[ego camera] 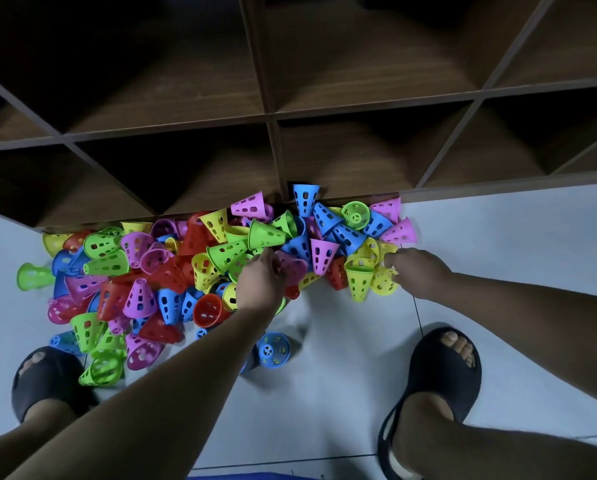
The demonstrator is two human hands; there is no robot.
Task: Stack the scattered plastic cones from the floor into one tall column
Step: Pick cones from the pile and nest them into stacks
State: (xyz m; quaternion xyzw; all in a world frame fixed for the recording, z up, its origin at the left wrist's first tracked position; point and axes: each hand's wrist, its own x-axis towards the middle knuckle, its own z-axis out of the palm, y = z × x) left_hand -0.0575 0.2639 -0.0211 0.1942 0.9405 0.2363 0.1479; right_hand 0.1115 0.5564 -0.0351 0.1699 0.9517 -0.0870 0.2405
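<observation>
A heap of perforated plastic cones [172, 268] in green, yellow, red, blue and purple lies on the pale floor against a wooden shelf. My left hand [260, 284] reaches into the middle of the heap, its fingers curled round a purple cone [295, 270] lying on its side. My right hand [418, 271] is at the heap's right edge, fingers curled onto a yellow cone [383, 284] beside a yellow-green one [359, 280]. One blue cone [274, 349] lies apart, nearer to me, partly under my left forearm.
A dark wooden cubby shelf [279, 116] fills the top of the view, its base touching the heap. My feet in black slippers [48, 379] [442, 368] stand on the white tiled floor [515, 258]. A blue edge [252, 476] shows at the bottom.
</observation>
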